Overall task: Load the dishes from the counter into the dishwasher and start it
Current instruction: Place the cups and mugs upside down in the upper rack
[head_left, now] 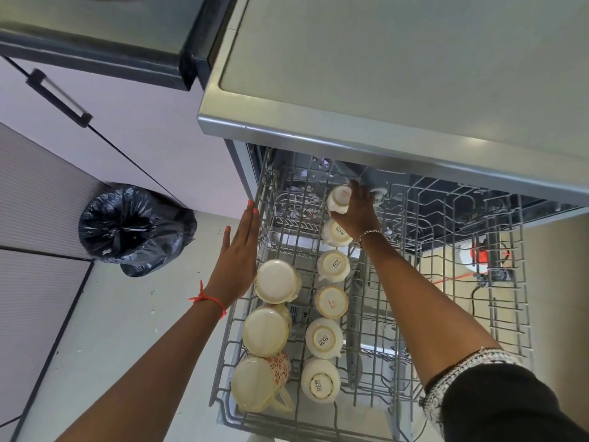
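Cream cup (pixel 339 199) upside down at far end of middle row in pulled-out upper rack (pixel 446 314), right hand (pixel 358 215) over it, fingers (pixel 357 189) wrapped round its side. Five more cups in line nearer camera, three larger mugs (pixel 266 330) in row to left. Left hand (pixel 237 260) flat, fingers pressed together, straight, against rack's left rim. Black bin bag (pixel 134 228) on floor left.

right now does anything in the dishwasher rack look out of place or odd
Mostly tidy: the cream cups sit upside down in two rows. The front-left red-patterned cream mug lies tilted on its side rather than upright. The right hand is placing a small cream cup at the back.
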{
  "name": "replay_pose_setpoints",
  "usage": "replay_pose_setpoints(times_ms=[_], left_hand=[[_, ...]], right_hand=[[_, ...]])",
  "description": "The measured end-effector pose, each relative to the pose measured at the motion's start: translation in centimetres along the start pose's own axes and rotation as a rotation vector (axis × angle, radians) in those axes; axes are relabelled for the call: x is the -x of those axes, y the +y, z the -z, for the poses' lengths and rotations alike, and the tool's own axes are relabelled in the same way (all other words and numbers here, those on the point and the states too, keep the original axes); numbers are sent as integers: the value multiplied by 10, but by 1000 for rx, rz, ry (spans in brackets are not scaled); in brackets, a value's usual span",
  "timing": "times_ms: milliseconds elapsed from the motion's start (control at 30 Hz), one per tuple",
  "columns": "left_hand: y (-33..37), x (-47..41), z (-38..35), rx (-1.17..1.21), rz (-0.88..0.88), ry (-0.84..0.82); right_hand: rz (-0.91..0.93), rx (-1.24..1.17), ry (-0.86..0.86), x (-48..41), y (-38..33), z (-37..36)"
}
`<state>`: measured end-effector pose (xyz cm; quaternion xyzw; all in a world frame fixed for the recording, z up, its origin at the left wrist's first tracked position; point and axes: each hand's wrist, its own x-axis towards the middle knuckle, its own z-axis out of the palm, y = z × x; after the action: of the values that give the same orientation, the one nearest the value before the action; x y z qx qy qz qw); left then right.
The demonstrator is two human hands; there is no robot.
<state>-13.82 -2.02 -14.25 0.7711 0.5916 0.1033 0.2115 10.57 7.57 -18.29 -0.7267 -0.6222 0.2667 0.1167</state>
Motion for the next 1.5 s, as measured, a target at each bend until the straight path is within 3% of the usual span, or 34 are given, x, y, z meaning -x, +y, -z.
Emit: replay_pose_setpoints(times_ms=[133, 267, 367, 567, 833, 1033, 1133, 1267, 1400, 1500], left_hand=[[-4, 3, 9, -109, 52, -113], [-10, 28, 27, -174, -26, -184], [-15, 58, 43, -249, -59, -150], [1, 118, 87, -278, 81, -207], [-12, 210, 150, -397, 141, -74], [-55, 267, 201, -235, 200, 1], [-99, 295, 223, -252, 184, 117], [-168, 332, 261, -293, 276, 65], [-218, 364, 302, -240, 268, 196], [-247, 372, 331, -237, 357, 206]], right_hand=[[57, 78, -17, 24, -9, 12], [184, 317, -177, 59, -28, 29], [210, 355, -270, 94, -47, 38], [334, 380, -313, 164, -89, 48], [600, 437, -330, 238, -184, 53], [687, 416, -293, 274, -272, 25], [679, 388, -274, 283, -319, -1], [658, 351, -280, 291, -391, -36], [661, 304, -287, 299, -460, -66], [704, 316, -293, 303, -503, -79]])
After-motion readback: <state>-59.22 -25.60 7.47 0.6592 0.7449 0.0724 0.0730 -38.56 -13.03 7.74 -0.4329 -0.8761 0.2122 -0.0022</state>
